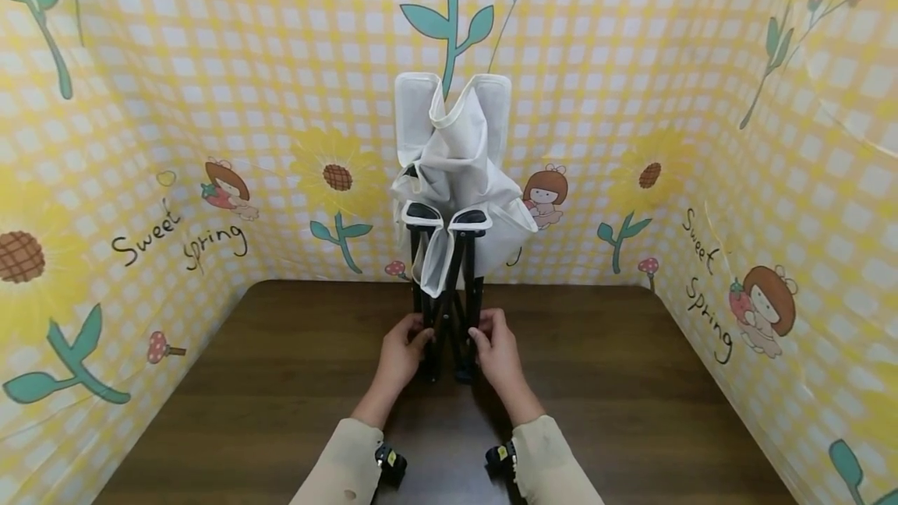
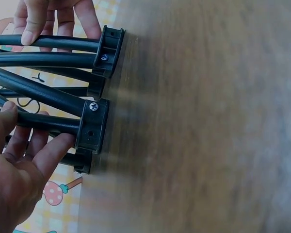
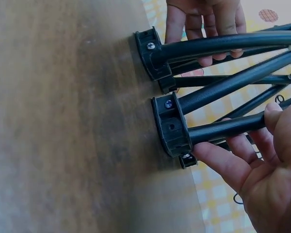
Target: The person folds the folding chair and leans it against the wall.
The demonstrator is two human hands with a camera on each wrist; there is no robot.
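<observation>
A folded folding chair stands upright in the head view, its white fabric (image 1: pixel 459 139) bunched and sagging over a black tube frame. My left hand (image 1: pixel 402 353) grips a lower leg tube on the left side, thumb in front and fingers behind. On the right side, my right hand (image 1: pixel 498 353) holds another leg tube the same way. Both wrist views show the dark leg tubes (image 2: pixel 39 91) drawn close together and crossing. Black plastic feet (image 3: pixel 177 127) with screws cap their lower ends, right at the tabletop.
The brown wooden table (image 1: pixel 295 396) spreads around the chair. Behind it and at both sides hangs a yellow checked cloth (image 1: pixel 281 45) printed with flowers and figures. A small black device (image 1: pixel 390 464) sits at the left wrist, and another black device (image 1: pixel 500 460) at the right.
</observation>
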